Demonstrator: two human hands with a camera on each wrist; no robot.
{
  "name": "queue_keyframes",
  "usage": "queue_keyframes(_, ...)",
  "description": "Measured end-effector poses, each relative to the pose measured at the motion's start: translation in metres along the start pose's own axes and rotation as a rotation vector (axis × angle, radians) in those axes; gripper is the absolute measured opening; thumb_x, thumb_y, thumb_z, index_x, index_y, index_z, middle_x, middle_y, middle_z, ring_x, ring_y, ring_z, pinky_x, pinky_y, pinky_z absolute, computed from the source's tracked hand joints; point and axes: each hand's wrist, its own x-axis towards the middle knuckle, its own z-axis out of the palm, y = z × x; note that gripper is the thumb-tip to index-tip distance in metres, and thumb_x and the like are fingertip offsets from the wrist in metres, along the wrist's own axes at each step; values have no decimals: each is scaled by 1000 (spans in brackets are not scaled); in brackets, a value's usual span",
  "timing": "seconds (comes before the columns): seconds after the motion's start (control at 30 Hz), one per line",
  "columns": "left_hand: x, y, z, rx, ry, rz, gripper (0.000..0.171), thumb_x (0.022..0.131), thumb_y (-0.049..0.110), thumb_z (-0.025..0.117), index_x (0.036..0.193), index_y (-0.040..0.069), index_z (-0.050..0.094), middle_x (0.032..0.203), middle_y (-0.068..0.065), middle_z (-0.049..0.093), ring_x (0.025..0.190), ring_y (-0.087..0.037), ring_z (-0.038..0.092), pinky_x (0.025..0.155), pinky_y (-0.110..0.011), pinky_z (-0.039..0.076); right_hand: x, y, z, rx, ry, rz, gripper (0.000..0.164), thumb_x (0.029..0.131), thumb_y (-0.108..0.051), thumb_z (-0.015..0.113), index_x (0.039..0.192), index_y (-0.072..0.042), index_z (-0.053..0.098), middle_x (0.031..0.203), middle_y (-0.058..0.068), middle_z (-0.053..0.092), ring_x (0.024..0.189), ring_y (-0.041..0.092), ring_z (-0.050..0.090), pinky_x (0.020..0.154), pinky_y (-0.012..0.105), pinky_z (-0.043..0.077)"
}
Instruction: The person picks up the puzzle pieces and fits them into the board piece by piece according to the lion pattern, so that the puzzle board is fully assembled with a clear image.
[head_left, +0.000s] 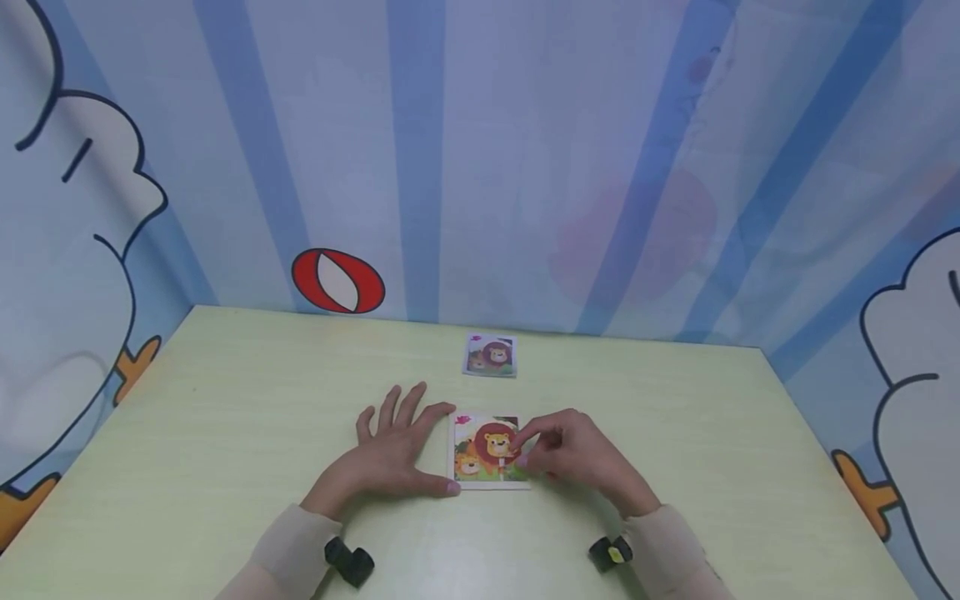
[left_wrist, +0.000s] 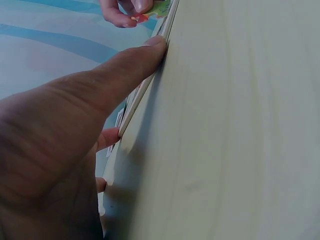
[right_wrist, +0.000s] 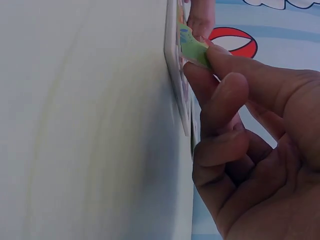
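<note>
A small square jigsaw puzzle (head_left: 468, 471) with a lion picture and a white border lies on the table in front of me. My left hand (head_left: 386, 462) is spread flat at its left side, thumb and index fingertip touching the border near the two left corners. Between thumb and index finger, my right hand (head_left: 576, 450) pinches a green puzzle piece (right_wrist: 192, 47). In the right wrist view the piece is tilted over the puzzle's surface, its other fingers curled below. Part of the puzzle's right side is hidden behind the right hand.
Behind the puzzle lies a smaller square card (head_left: 490, 356) with a matching lion picture. The pale wooden table (head_left: 712, 450) meets a printed blue striped cloth (head_left: 495, 167) at the back and sides. Each wrist wears a small black camera (head_left: 349, 562).
</note>
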Motion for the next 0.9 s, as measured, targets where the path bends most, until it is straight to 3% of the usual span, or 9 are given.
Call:
queue_keyframes(0.53,1,-1,1,-6,-5,-3,108,76,66,88,165,34,35,184,-13,2,168,-48,-8,123,-80,-6,1,-4,7,-65,17,-5,10,93,-9,80,101,-15,82,70,6,71,56,10,52,54,24,43)
queue_keyframes(0.77,-1,2,-3,-2,-20,-8,109,75,67,88,165,35,35,184,-13,1,168,-47,-9,124,-79,-7,2,-6,11,-258,89,-69,10,90,-16,87,99,-18,84,82,-5,71,72,10,55,62,22,45)
queue_keyframes(0.9,-1,4,-5,-8,-25,-8,109,75,70,87,165,36,36,183,-13,1,168,-48,-9,124,-80,-7,3,-6,13,-299,102,-60,10,89,-18,88,99,-18,84,80,-5,68,73,11,54,62,23,43)
